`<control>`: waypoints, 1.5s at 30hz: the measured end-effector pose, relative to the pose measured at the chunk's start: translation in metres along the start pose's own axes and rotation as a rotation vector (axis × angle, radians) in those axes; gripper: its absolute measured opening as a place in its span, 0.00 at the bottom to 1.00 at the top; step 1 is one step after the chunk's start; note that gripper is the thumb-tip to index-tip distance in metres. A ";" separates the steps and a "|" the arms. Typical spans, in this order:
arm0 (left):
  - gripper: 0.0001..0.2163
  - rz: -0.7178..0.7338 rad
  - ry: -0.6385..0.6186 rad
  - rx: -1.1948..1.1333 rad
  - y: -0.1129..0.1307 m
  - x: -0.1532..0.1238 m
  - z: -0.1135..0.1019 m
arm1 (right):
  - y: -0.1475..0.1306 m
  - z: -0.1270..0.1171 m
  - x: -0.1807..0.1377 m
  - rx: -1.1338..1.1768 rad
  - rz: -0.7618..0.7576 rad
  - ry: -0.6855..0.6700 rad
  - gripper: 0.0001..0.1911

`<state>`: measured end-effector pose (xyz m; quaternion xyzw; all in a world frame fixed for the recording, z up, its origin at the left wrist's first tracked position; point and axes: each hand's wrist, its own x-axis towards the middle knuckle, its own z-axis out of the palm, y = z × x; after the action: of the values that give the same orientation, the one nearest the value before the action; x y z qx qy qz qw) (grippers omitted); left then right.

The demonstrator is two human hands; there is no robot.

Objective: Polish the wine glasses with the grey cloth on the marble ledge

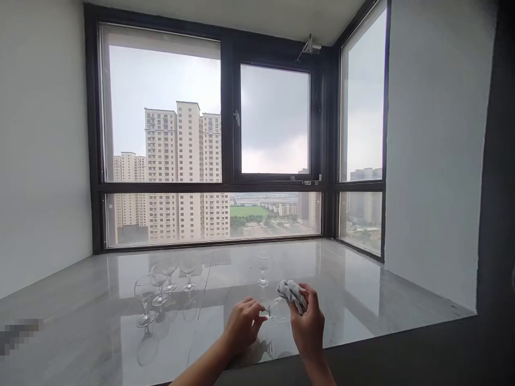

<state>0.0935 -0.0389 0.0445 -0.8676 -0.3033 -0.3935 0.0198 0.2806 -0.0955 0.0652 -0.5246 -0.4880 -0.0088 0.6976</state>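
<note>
My left hand (pixel 241 324) pinches, fingertips closed, the stem end of a small clear stemmed glass (pixel 278 310), which lies on its side in the air just above the near edge of a polished grey marble sill (pixel 362 300). My right hand (pixel 309 326) is closed round a crumpled grey cloth (pixel 292 292) that meets the bowl; whether the cloth goes inside the bowl I cannot tell. The glass reads as light, thin-walled and brittle, slick where bare, and the slim stem looks like the part likeliest to snap under a twist. I judge the safest hold to be low on the stem close to the bowl, with the bowl cradled through the cloth. It is colourless and see-through, with a rounded bowl and a short stem; its foot is mostly hidden by my fingers. Just beyond stands one matching upright glass (pixel 263 268). Four more glasses (pixel 160 287) stand grouped to the left, mirrored in the stone. Behind them a dark-framed window (pixel 273 120) shows pale tower blocks (pixel 183 166) under an overcast sky.
</note>
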 end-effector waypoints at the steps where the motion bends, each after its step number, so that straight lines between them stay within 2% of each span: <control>1: 0.04 -0.006 0.017 -0.012 0.000 0.000 -0.001 | 0.001 -0.002 0.002 0.016 0.067 0.035 0.20; 3: 0.05 -0.048 0.057 -0.045 0.000 0.001 -0.003 | 0.003 -0.003 0.003 0.075 0.205 0.081 0.25; 6: 0.05 -0.141 0.081 -0.122 -0.001 0.001 -0.006 | 0.009 0.001 0.002 0.173 0.366 0.061 0.30; 9: 0.05 -0.234 0.036 -0.256 -0.003 0.001 -0.007 | 0.013 0.007 0.000 0.245 0.436 0.025 0.32; 13: 0.13 -0.313 0.014 -0.516 -0.007 0.005 -0.006 | 0.011 0.016 -0.010 0.297 0.487 -0.016 0.36; 16: 0.19 -0.414 0.051 -0.717 -0.012 0.011 -0.006 | 0.007 0.029 -0.027 0.286 0.422 -0.119 0.35; 21: 0.24 -0.611 0.151 -1.024 -0.025 0.015 -0.006 | 0.001 0.047 -0.050 0.257 0.180 -0.302 0.29; 26: 0.26 -0.741 0.263 -1.286 -0.028 0.011 -0.005 | 0.003 0.048 -0.051 0.266 0.146 -0.322 0.27; 30: 0.26 -0.770 0.210 -1.464 -0.024 0.011 -0.003 | 0.007 0.048 -0.053 0.248 0.117 -0.309 0.27; 33: 0.26 -0.817 0.166 -1.429 -0.024 0.010 -0.003 | 0.004 0.051 -0.056 0.271 0.097 -0.294 0.26; 38: 0.27 -0.908 0.257 -1.242 -0.035 0.007 -0.004 | -0.006 0.049 -0.043 0.299 0.094 -0.132 0.27; 41: 0.26 -0.870 0.234 -1.143 -0.039 0.007 -0.002 | 0.002 0.033 -0.025 0.175 0.059 -0.112 0.29; 45: 0.21 -0.720 0.123 -0.996 -0.037 0.015 0.009 | 0.035 0.009 -0.009 -0.009 0.107 -0.126 0.28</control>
<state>0.0871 0.0014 0.0409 -0.5916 -0.3553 -0.5192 -0.5042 0.2881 -0.0773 0.0331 -0.5526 -0.5021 0.0591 0.6626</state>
